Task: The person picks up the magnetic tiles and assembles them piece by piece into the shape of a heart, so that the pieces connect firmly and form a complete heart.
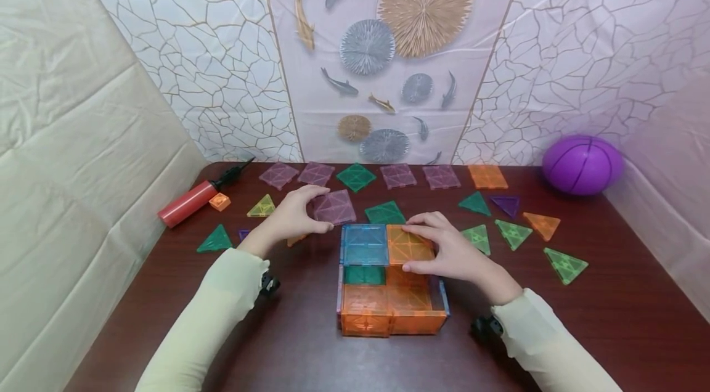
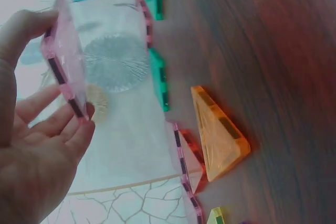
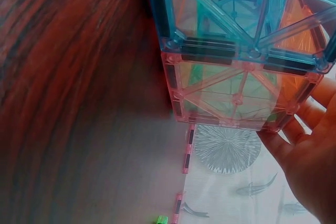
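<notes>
My left hand (image 1: 292,214) pinches a pink square magnetic tile (image 1: 335,207) by its edges, tilted and raised left of the box-like tile structure (image 1: 363,302). In the left wrist view that pink tile (image 2: 65,61) stands between thumb and fingers. The structure has orange front walls, with a raised back row topped by a blue square tile (image 1: 365,245) and an orange square tile (image 1: 407,244). At the right of this row my right hand (image 1: 452,250) grips the orange tile, fingers on top and thumb at its front. Pink and blue side walls (image 3: 226,95) show in the right wrist view.
Pink squares (image 1: 397,175), a green square (image 1: 355,177) and an orange square (image 1: 488,177) line the table's back. Triangles (image 1: 513,233) lie on both sides. A red pump (image 1: 186,203) is at left, a purple ball (image 1: 583,165) at back right.
</notes>
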Demonstrator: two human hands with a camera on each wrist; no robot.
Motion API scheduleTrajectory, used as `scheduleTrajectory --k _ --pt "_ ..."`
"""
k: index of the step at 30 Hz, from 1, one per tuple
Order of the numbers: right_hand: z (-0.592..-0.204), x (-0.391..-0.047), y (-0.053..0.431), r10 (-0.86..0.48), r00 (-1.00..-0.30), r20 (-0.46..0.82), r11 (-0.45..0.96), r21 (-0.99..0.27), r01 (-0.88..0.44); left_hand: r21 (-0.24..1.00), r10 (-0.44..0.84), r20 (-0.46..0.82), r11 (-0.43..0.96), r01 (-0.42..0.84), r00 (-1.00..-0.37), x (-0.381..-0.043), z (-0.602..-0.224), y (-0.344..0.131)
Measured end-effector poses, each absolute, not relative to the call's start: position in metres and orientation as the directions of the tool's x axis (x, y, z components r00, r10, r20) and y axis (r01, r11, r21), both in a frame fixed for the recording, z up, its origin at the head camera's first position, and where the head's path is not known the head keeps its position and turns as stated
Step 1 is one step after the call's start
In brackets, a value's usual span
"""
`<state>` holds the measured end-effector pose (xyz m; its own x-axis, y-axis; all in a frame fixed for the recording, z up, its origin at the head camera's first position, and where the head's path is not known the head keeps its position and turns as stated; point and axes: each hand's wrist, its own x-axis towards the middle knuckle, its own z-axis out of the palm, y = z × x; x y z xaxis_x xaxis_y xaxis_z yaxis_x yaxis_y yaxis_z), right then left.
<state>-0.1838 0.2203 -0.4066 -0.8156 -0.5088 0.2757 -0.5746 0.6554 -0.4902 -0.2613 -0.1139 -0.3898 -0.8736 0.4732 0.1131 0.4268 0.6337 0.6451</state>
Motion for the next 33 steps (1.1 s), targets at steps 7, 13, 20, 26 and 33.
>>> scheduleTrajectory --k 7,13,20,26,33 --pt "-0.406 -0.183 0.221 -0.505 -0.818 0.276 0.654 -0.496 -0.571 0.705 0.448 0.215 0.544 0.456 -0.868 -0.237 -0.381 -0.116" --pt "-0.407 -0.182 0.221 -0.504 -0.819 0.275 0.655 -0.497 -0.569 0.716 0.546 0.246 0.455 0.53 -0.801 -0.209 -0.376 -0.105" --pt "-0.409 -0.183 0.221 -0.496 -0.822 0.282 0.65 -0.507 -0.566 0.677 0.658 0.285 0.377 0.632 -0.697 -0.178 -0.38 -0.087" --pt "-0.408 -0.183 0.221 -0.487 -0.828 0.277 0.646 -0.524 -0.555 0.679 0.729 0.273 0.315 0.663 -0.627 -0.16 -0.39 -0.077" --pt "-0.409 -0.183 0.221 -0.481 -0.83 0.281 0.647 -0.525 -0.553 0.623 0.736 0.304 0.326 0.711 -0.605 -0.151 -0.398 -0.073"
